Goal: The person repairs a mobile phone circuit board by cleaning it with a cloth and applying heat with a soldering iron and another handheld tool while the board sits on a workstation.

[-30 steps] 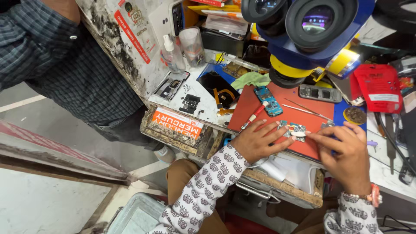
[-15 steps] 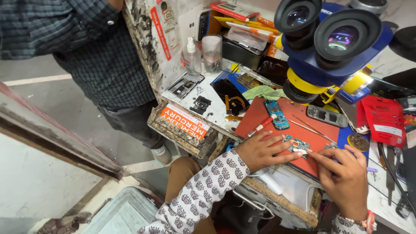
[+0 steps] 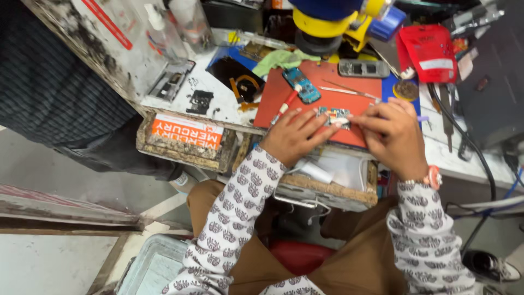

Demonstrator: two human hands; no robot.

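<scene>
My left hand [image 3: 292,137] and my right hand [image 3: 394,135] meet over a small circuit board [image 3: 334,116] that lies on a red work mat [image 3: 327,90]. Both hands pinch the board from either side with their fingertips. A red-handled tool [image 3: 286,104] lies on the mat just past my left hand. Further back on the mat rest a blue phone board [image 3: 302,84] and thin metal tweezers [image 3: 349,92].
A microscope base [image 3: 327,27] stands behind the mat, with a red pouch [image 3: 430,52] at the right. Phone parts [image 3: 172,82] and plastic bottles [image 3: 161,33] lie at the left. A person in a dark striped shirt [image 3: 49,93] stands left. An open drawer [image 3: 327,175] sits below the bench.
The view has swung down and closer to the bench, so the microscope eyepieces have left the top. My hands stay together on the small board.
</scene>
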